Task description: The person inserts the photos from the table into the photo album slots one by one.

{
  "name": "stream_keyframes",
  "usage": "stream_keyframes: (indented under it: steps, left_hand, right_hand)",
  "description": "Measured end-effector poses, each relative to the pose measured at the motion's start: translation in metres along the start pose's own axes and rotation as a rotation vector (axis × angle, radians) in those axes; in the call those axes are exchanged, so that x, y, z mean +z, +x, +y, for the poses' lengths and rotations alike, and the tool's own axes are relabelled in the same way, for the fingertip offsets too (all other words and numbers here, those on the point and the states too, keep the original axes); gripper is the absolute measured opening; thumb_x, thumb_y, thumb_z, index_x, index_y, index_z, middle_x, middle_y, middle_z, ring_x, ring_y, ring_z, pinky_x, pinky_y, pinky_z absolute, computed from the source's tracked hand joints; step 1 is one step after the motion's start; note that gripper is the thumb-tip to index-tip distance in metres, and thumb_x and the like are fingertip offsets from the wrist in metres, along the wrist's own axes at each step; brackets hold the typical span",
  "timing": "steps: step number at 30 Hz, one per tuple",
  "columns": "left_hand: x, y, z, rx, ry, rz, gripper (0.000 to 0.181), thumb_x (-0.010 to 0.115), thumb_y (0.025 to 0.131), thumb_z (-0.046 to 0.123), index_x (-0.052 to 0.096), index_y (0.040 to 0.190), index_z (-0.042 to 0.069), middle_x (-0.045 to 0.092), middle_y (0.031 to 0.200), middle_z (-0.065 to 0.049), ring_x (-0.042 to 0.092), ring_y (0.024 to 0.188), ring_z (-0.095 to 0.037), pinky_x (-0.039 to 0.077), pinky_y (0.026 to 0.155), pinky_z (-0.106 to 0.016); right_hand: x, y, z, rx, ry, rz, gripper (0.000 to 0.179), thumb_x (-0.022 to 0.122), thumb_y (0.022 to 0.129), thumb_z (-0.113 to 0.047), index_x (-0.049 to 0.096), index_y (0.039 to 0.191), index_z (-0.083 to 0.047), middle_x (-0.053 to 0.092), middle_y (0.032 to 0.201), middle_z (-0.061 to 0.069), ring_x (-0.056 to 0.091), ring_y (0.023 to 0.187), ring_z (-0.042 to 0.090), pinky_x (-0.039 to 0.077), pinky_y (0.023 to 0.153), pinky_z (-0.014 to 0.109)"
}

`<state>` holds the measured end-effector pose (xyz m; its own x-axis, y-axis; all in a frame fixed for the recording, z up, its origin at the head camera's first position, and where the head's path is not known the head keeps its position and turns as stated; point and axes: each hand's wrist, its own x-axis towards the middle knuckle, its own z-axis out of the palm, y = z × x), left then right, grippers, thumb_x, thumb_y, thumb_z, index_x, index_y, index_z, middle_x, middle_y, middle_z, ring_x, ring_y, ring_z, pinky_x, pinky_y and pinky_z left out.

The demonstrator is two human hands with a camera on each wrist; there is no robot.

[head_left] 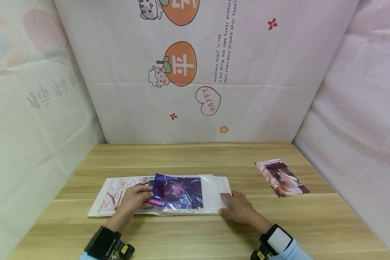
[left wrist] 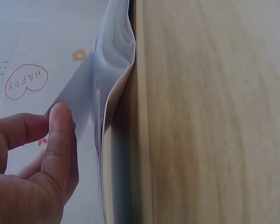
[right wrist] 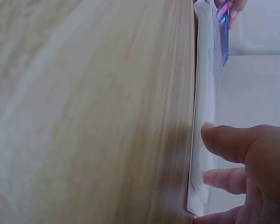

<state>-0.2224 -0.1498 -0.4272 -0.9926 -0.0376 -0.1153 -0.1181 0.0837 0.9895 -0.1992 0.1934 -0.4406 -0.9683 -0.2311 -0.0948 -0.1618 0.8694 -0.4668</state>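
An open photo album [head_left: 213, 193] with clear sleeves lies on the table. My left hand [head_left: 137, 198] pinches the left edge of a purple-and-blue photo card [head_left: 178, 193] between thumb and fingers. Most of that card lies over the right-hand page, under clear film. In the left wrist view, the card [left wrist: 79, 86] slants up from the bulging pages towards the fingertips. My right hand [head_left: 238, 207] rests its fingertips on the album's right edge, thumb [right wrist: 224, 140] and fingers touching the white page. A pink blossom picture [head_left: 117, 193] shows on the left page, partly covered by my left hand.
A second photo card [head_left: 282, 177], with a figure in pale robes, lies flat at the right of the wooden table [head_left: 188, 234]. Printed cloth [head_left: 263, 72] hangs behind the table and at both sides.
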Motion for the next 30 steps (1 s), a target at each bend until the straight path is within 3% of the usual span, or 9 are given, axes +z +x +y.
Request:
stream_keyframes:
  steps: [6, 13, 22, 30]
  left_hand:
    - [0.003, 0.003, -0.001, 0.002, 0.050, -0.038, 0.033, 0.060, 0.080, -0.008, 0.057, 0.112, -0.016, 0.063, 0.084, -0.015, 0.062, 0.062, -0.021, 0.055, 0.059, -0.035]
    - [0.008, 0.004, 0.000, 0.003, 0.078, -0.117, 0.040, 0.057, 0.076, -0.011, 0.054, 0.116, -0.016, 0.059, 0.082, -0.015, 0.061, 0.065, -0.020, 0.055, 0.061, -0.033]
    - [0.014, 0.003, 0.000, 0.023, 0.124, -0.144, 0.037, 0.054, 0.077, -0.011, 0.055, 0.113, -0.018, 0.059, 0.078, -0.012, 0.059, 0.061, -0.017, 0.055, 0.058, -0.032]
    - [0.022, 0.004, -0.001, 0.015, 0.099, -0.159, 0.038, 0.053, 0.075, -0.011, 0.054, 0.112, -0.020, 0.057, 0.075, -0.013, 0.058, 0.057, -0.016, 0.055, 0.056, -0.030]
  right_hand:
    - [-0.001, -0.001, 0.001, -0.006, -0.013, 0.008, 0.055, 0.067, 0.085, -0.031, 0.052, 0.131, -0.005, 0.041, 0.130, 0.031, 0.037, 0.118, 0.047, 0.036, 0.085, 0.064]
    - [0.000, -0.001, 0.002, -0.005, -0.011, 0.006, 0.055, 0.067, 0.085, -0.031, 0.051, 0.132, -0.005, 0.040, 0.131, 0.031, 0.036, 0.119, 0.047, 0.036, 0.085, 0.065]
    - [0.001, 0.000, 0.002, -0.006, -0.012, 0.009, 0.056, 0.066, 0.085, -0.031, 0.051, 0.132, -0.005, 0.040, 0.131, 0.031, 0.036, 0.119, 0.047, 0.036, 0.085, 0.065]
    - [0.001, -0.001, 0.003, -0.011, -0.020, 0.022, 0.055, 0.067, 0.084, -0.031, 0.052, 0.131, -0.005, 0.041, 0.129, 0.031, 0.038, 0.116, 0.047, 0.038, 0.083, 0.064]
